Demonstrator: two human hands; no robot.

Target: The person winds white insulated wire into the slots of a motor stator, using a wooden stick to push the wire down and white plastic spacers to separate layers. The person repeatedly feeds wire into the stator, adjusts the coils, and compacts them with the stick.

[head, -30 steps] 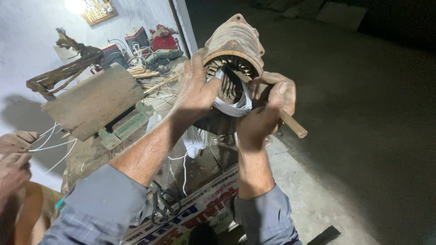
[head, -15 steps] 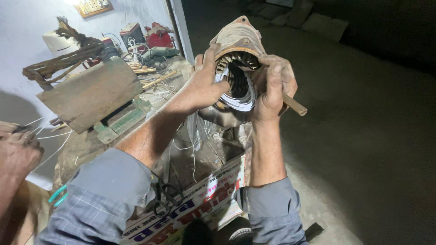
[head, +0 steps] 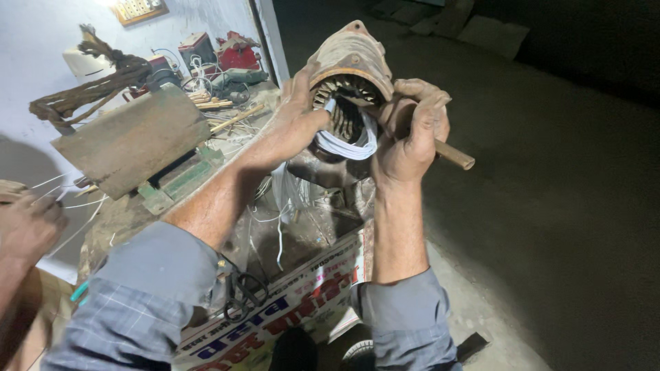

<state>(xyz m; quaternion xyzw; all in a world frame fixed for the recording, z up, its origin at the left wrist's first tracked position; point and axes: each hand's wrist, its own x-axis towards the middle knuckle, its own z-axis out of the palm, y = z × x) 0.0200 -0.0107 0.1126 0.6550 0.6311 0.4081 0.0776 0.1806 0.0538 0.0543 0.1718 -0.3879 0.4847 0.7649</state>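
Now the rusty motor shell (head: 352, 62) fills more of the view than a moment ago; the head has drawn nearer, so work goes on at its open mouth, which faces the person, its long axis running away from them. It sits on the cluttered bench (head: 130, 213). The left hand (head: 295, 113) presses the rim beside the white wire coil (head: 344, 145). The right hand (head: 411, 130) is closed round a wooden stick (head: 454, 154).

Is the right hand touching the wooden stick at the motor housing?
Touching. The head view shows the right hand wrapped around the wooden stick, whose end juts out past the fingers beside the motor housing.
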